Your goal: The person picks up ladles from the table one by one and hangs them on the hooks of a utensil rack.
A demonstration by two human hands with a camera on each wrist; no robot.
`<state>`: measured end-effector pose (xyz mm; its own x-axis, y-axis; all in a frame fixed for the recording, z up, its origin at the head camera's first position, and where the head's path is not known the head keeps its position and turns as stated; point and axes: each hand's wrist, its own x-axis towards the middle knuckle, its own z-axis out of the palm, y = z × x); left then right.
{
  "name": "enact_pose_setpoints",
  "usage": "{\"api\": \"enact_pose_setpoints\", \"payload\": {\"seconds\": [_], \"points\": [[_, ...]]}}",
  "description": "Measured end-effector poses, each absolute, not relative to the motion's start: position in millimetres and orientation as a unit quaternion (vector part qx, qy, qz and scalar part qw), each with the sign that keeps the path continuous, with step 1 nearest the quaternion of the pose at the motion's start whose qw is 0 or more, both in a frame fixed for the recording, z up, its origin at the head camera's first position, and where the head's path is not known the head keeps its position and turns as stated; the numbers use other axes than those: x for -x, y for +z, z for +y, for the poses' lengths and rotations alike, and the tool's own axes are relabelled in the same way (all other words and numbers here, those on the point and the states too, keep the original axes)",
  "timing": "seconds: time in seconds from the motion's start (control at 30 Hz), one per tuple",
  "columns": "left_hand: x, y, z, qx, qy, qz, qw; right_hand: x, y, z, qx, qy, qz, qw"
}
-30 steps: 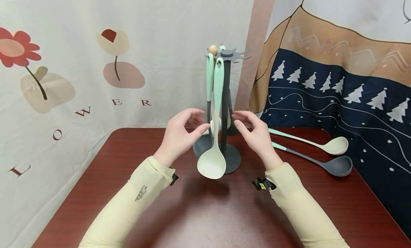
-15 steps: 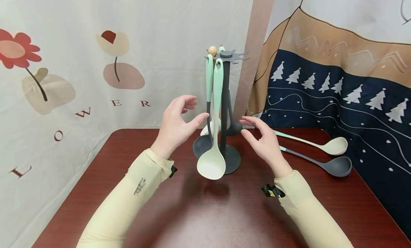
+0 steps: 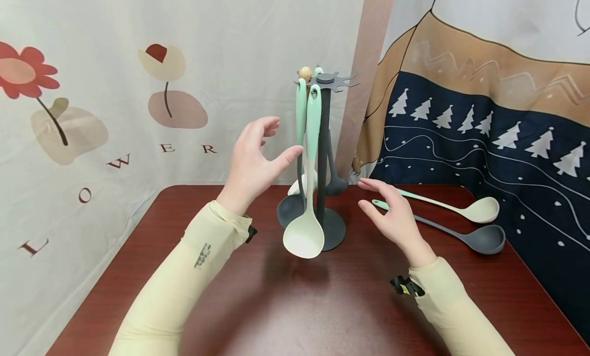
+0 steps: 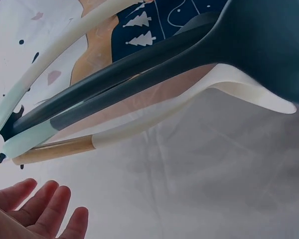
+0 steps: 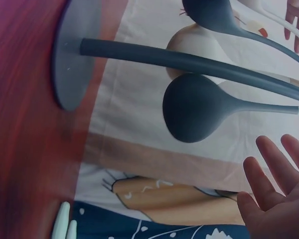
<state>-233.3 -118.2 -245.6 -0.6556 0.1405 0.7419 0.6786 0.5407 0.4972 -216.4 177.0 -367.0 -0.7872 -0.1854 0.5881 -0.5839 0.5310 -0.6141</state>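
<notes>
A dark grey utensil stand [image 3: 324, 146] carries several hanging utensils. In front hangs a white ladle [image 3: 304, 236] with a mint handle. Left of it is a grey ladle [image 3: 288, 211], also mint-handled. A white utensil with a wooden handle [image 4: 65, 149] and another grey ladle [image 5: 194, 107] hang farther back. My left hand [image 3: 251, 161] is raised left of the stand, fingers relaxed, holding nothing; its thumb tip overlaps the grey ladle's handle in the head view. To the stand's right, my right hand [image 3: 392, 215] hovers with spread, loose fingers, partly covering the handles of the two ladles lying there.
On the right of the red-brown table [image 3: 221, 294] lie a white ladle [image 3: 483, 210] and a grey ladle [image 3: 486, 239], bowls pointing right. The stand's round base [image 3: 334, 232] sits near mid-table. Printed curtains [image 3: 253, 48] hang behind the table's back edge.
My left hand has risen beside the hanging handles. My right hand has drawn away from the stand, to the right and toward me. The utensils have stayed put.
</notes>
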Motion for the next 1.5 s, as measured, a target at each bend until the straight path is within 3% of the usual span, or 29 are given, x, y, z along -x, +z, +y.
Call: {"api": "enact_pose_setpoints", "payload": {"seconds": [0.47, 0.83, 1.5], "points": [[236.0, -218.2, -106.0, 0.252, -0.407, -0.800, 0.361, 216.0, -384.7, 202.9, -0.209, 0.368, -0.877, 0.226], [238.1, -198.8, -95.8, 0.222, -0.418, -0.813, 0.339, 214.6, -396.7, 226.4, -0.200, 0.335, -0.897, 0.210], [246.3, -183.6, -79.2, 0.215, -0.464, -0.778, 0.364, 213.5, -404.9, 264.9, -0.214, 0.280, -0.912, 0.212]]}}
